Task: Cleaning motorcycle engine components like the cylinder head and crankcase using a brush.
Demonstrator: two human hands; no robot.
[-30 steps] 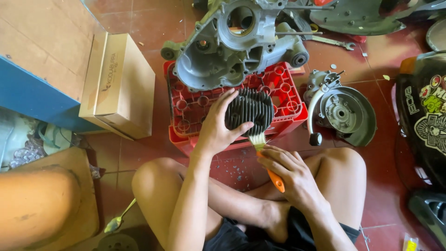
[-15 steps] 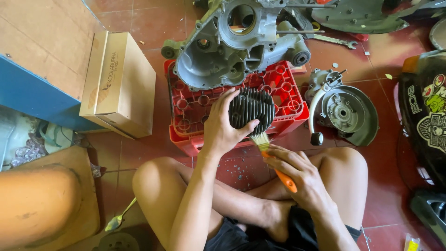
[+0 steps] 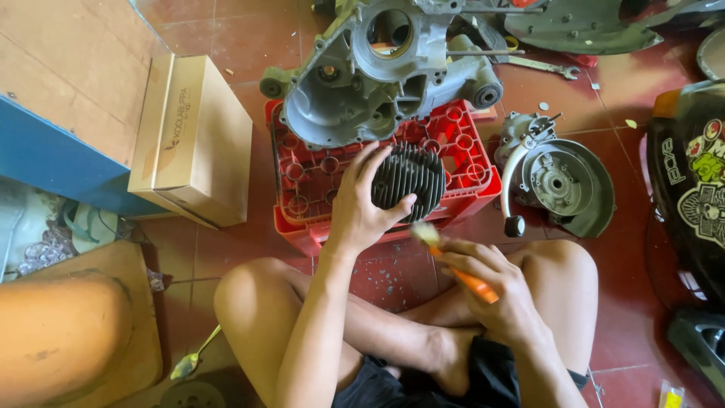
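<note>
A dark finned cylinder [image 3: 408, 182], judged heavy and rigid, is propped on a red crate [image 3: 468, 162] and gripped at its rim by the spread fingers of the left hand [image 3: 362, 208]. A light orange-handled brush [image 3: 453, 261], bristles just below those fingers, is pinched in the right hand [image 3: 491, 291].

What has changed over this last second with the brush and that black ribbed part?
The right hand has drawn the orange-handled brush down off the black finned cylinder; its bristles now sit just below it, blurred. The left hand still grips the cylinder on the red crate. The grey engine casing and cardboard box have not moved.
</note>
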